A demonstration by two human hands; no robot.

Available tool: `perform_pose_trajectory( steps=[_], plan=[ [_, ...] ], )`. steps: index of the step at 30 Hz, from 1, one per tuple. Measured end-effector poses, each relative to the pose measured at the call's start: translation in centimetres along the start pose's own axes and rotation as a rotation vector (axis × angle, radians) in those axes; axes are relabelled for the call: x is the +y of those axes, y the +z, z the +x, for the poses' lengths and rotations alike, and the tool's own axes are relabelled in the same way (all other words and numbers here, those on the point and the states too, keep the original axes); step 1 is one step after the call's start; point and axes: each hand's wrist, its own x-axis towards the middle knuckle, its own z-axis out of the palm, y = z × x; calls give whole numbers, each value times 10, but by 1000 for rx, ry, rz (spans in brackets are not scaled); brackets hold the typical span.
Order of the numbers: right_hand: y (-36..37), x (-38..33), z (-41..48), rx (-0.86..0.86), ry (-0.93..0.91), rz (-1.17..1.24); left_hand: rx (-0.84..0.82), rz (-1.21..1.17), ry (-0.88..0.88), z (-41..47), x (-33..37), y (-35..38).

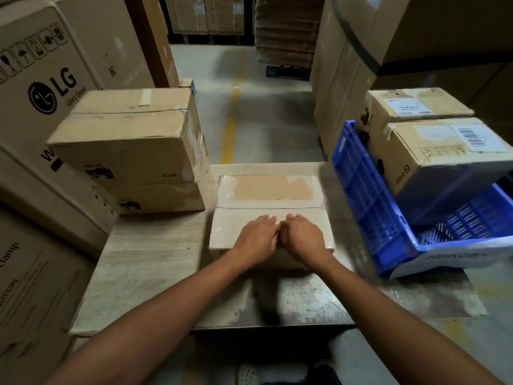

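A pale cardboard box (266, 191) with closed top flaps and a torn-off label patch lies on the work table (155, 259) in front of me. My left hand (256, 236) and my right hand (302, 236) rest side by side on the box's near flap, knuckles up. The fingers are bent down onto the cardboard near the middle seam. The fingertips are hidden, so I cannot say whether they pinch tape or just press.
Two stacked brown boxes (130, 145) stand on the table's left. A blue plastic crate (369, 195) sits tilted at the right with a brown box (441, 154) in it and another (410, 105) behind. Large cartons wall both sides. A floor aisle with a yellow line (231, 120) runs ahead.
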Motion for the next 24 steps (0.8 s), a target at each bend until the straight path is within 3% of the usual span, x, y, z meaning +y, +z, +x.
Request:
perform_pose_trajectory(
  steps=[3,9,14,24],
  plan=[
    [26,0,-27,95,7,66,30,-40,-14,-19,9,17],
    [7,6,-12,30,-31,50,52,4,-40,1,20,2],
    [14,32,-36,40,136,-41,-27,-19,61,11,33,18],
    [6,36,-23,18,100,-101,18,21,74,31,31,19]
  ],
)
